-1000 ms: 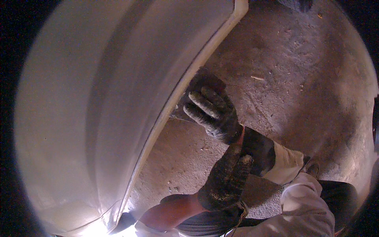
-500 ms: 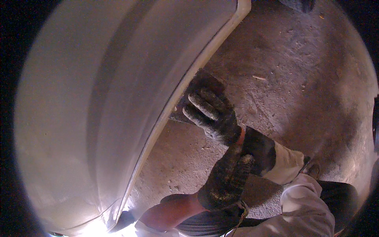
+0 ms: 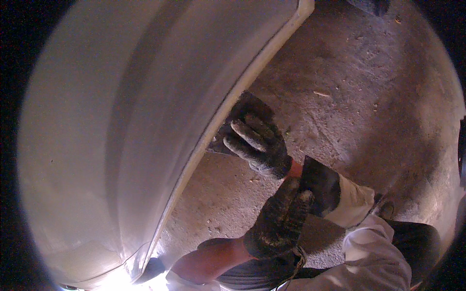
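Observation:
My right hand [image 3: 257,143], in a dark, dirty work glove, reaches to the lower edge of a large pale curved panel [image 3: 150,121]. Its fingers bend over a dark flat piece [image 3: 255,105], which shows beyond the fingers and partly behind the panel edge. A strip of bare wrist shows between that glove and a black-and-tan cuff [image 3: 352,199]. My left hand [image 3: 276,220], in a similar glove, is closed beside the right wrist and cuff. What it holds, if anything, is hidden. Loose threads or a thin cord [image 3: 300,257] hang below it.
The panel fills the left side, with a bent rim along its lower edge. Rough concrete floor [image 3: 335,121] with grit and a small pale scrap [image 3: 321,93] lies to the right. A bright light [image 3: 116,281] glares at lower left. My dark-clad legs [image 3: 252,274] are below.
The right hand and the dark flat piece have shifted slightly down in the picture. More bare wrist shows. The left hand has hardly moved.

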`<state>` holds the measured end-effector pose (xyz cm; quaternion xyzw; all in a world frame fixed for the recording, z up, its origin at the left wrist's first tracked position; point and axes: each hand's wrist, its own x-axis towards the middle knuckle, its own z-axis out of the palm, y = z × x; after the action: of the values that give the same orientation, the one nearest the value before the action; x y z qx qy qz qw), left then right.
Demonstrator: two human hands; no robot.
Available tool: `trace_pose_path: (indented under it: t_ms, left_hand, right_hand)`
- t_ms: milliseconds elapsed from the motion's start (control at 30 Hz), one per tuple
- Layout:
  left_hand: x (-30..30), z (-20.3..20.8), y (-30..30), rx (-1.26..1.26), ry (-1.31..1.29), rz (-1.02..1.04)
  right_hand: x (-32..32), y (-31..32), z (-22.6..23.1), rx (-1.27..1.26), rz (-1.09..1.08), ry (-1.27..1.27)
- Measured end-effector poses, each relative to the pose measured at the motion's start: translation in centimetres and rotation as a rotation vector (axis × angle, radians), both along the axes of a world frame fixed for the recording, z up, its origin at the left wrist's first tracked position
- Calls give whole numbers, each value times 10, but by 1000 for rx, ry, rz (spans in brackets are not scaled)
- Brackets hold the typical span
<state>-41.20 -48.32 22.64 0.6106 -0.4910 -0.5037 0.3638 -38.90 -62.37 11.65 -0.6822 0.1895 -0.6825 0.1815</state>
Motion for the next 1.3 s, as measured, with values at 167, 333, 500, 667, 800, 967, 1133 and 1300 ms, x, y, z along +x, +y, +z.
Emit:
trace_pose_path:
  t_ms: [167, 333, 500, 667, 800, 967, 1133, 1300]
  left_hand:
    - [1, 7, -3, -15, -56, -77]
    - [0, 7, 3, -120, -181, -106]
    - [-6, 15, -7, -124, -247, -87]
    - [-14, 23, -18, -71, -168, -107]
    - [-19, 23, -23, -70, -195, -115]
    - [-21, 23, -25, -258, -252, -139]
    - [-15, 24, -30, -109, -88, -122]
    - [-16, 20, -30, -26, -94, -75]
  right_hand:
    - [-1, 11, 3, -6, 2, 19]
    - [-6, 15, 5, 31, 45, 82]
    - [-27, -5, -3, 47, -22, 83]
    - [-64, -42, -3, -97, -198, 111]
    - [-76, -63, 7, -139, -222, 155]
    - [-72, -67, 19, -211, -160, 85]
    - [-61, -62, 18, -156, -144, 134]
    - [-57, -64, 6, -154, -120, 122]
